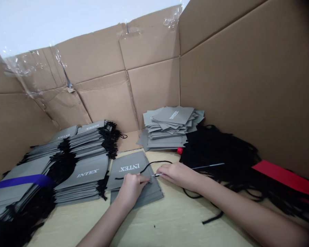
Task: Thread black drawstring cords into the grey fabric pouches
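A grey INTEX pouch [128,167] lies on more grey pouches at the centre of the table. My left hand [134,187] is closed at its right edge, pinching the fabric near the corner. Just to the right, my right hand [176,175] pinches a thin metal rod [208,166], whose tip points at the pouch edge and whose other end sticks out behind the hand. A black cord [159,161] arches over the pouch between the hands. Its lower stretch passes under my right forearm to a loose end [212,218] on the table.
Stacks of corded grey pouches [89,171] stand at the left, one bound with a purple band [23,181]. Flat grey pouches [170,127] are piled at the back. Black cords [221,147] and a red strip [285,176] lie right. Cardboard walls [154,82] surround the table [154,228].
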The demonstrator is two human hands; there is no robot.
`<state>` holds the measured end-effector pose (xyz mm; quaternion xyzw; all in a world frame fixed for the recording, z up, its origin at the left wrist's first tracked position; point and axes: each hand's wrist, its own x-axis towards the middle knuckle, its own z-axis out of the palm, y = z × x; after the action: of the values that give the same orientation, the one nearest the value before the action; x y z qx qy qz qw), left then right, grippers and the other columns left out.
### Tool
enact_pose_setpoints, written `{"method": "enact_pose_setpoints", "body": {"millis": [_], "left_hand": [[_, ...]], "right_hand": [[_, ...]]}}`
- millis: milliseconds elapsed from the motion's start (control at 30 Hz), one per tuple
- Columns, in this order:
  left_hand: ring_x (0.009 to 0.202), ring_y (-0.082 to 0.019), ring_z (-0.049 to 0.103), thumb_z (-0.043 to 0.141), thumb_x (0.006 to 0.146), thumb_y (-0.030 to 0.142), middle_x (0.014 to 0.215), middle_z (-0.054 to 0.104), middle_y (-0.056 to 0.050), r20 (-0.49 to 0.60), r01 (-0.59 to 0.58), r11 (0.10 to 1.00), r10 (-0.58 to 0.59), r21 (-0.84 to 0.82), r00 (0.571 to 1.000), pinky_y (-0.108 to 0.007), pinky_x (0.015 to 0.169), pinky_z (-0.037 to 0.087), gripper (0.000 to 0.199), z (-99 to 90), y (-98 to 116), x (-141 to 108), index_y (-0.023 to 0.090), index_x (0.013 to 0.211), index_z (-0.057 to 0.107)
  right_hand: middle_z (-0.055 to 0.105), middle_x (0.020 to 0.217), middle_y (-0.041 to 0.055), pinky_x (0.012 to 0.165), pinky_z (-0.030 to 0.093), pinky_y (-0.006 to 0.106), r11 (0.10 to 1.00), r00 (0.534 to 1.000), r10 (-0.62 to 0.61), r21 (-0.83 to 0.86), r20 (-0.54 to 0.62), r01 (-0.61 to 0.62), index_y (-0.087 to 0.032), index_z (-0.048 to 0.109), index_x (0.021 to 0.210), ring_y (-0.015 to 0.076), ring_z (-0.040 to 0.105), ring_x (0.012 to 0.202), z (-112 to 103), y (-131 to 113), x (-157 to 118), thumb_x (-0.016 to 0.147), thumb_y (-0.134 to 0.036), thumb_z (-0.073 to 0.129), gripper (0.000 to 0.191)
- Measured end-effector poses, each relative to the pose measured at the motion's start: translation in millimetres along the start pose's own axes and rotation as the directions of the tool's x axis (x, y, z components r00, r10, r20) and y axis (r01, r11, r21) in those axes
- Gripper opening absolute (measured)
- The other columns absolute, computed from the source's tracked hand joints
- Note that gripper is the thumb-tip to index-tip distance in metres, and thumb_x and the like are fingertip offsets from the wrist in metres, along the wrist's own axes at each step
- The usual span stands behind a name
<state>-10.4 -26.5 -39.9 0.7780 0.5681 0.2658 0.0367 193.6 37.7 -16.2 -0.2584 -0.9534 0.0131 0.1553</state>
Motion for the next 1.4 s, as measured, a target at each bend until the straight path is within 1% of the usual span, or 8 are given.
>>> {"method": "enact_pose_setpoints", "body": {"millis": [133,300,567,733,867,1033,1167,1400], "left_hand": [[0.079,-0.02,0.068,0.059,0.073,0.008,0.078,0.071,0.005,-0.132,0.017,1.0,-0.02,-0.025,0.991,-0.031,0.078,0.055,0.026,1.3,-1,-1,0.03,0.075,0.072],[0.078,-0.021,0.068,0.064,0.07,0.011,0.076,0.07,0.007,-0.307,-0.001,0.991,-0.041,-0.137,0.951,-0.035,0.08,0.056,0.019,-1.1,0,-3,0.028,0.074,0.072],[0.073,-0.02,0.069,0.065,0.07,0.018,0.076,0.072,0.005,-0.546,-0.173,0.939,-0.019,-0.298,0.838,-0.034,0.083,0.055,0.01,-11.3,3,-9,0.023,0.075,0.072],[0.072,-0.019,0.069,0.064,0.072,0.018,0.077,0.072,0.003,-0.599,-0.264,0.93,0.063,-0.255,0.798,-0.033,0.08,0.056,0.009,-17.4,10,-11,0.022,0.075,0.072],[0.073,-0.018,0.069,0.063,0.073,0.015,0.079,0.072,0.002,-0.611,-0.317,0.92,0.116,-0.232,0.783,-0.033,0.081,0.056,0.012,-17.3,11,-13,0.022,0.077,0.072],[0.076,-0.018,0.069,0.063,0.073,0.013,0.084,0.072,0.001,-0.617,-0.313,0.922,0.112,-0.228,0.779,-0.032,0.082,0.055,0.014,-15.6,9,-14,0.022,0.081,0.071],[0.075,-0.018,0.069,0.063,0.074,0.014,0.082,0.072,0.002,-0.629,-0.312,0.924,0.108,-0.222,0.769,-0.032,0.081,0.056,0.014,-16.3,10,-14,0.022,0.081,0.071],[0.075,-0.018,0.069,0.063,0.074,0.015,0.083,0.072,0.002,-0.636,-0.298,0.929,0.096,-0.219,0.766,-0.032,0.081,0.056,0.012,-14.3,8,-13,0.022,0.081,0.071]], "right_hand": [[0.066,0.083,0.0019,0.051,0.037,0.021,0.995,1.0,-0.03,-0.098,0.001,0.03,-0.02,0.063,0.09,0.0147,0.061,0.068,0,-9,0,0.089,-0.023,0.044,0.019],[0.064,0.077,0.0005,0.049,0.034,0.02,0.99,0.994,-0.032,-0.14,-0.103,0.017,-0.022,0.063,0.09,0.0123,0.058,0.062,3,-12,0,0.09,-0.024,0.044,0.019],[0.064,0.081,0.0011,0.056,0.04,0.019,0.996,0.943,-0.082,-0.052,-0.321,0.069,-0.024,0.061,0.101,0.0112,0.059,0.068,3,-14,-5,0.09,-0.022,0.043,0.021],[0.063,0.078,0.0019,0.054,0.04,0.018,0.995,0.913,-0.096,-0.069,-0.396,0.074,-0.022,0.061,0.101,0.011,0.058,0.066,6,-21,-6,0.089,-0.019,0.044,0.021],[0.063,0.077,0.0024,0.055,0.04,0.019,0.994,0.909,-0.105,-0.079,-0.403,0.08,-0.021,0.06,0.101,0.0116,0.058,0.067,5,-25,-6,0.089,-0.018,0.044,0.021],[0.062,0.078,0.002,0.055,0.04,0.02,0.995,0.924,-0.096,-0.072,-0.37,0.075,-0.021,0.058,0.104,0.0123,0.059,0.068,4,-26,-6,0.089,-0.017,0.043,0.021],[0.062,0.078,0.0021,0.055,0.04,0.02,0.998,0.92,-0.066,-0.029,-0.387,0.059,-0.021,0.059,0.102,0.0122,0.059,0.067,4,-26,-6,0.089,-0.018,0.043,0.021],[0.063,0.078,0.0028,0.056,0.042,0.021,0.996,0.91,-0.089,-0.024,-0.404,0.087,-0.02,0.059,0.103,0.0132,0.06,0.068,5,-25,-5,0.089,-0.019,0.043,0.021]]}}
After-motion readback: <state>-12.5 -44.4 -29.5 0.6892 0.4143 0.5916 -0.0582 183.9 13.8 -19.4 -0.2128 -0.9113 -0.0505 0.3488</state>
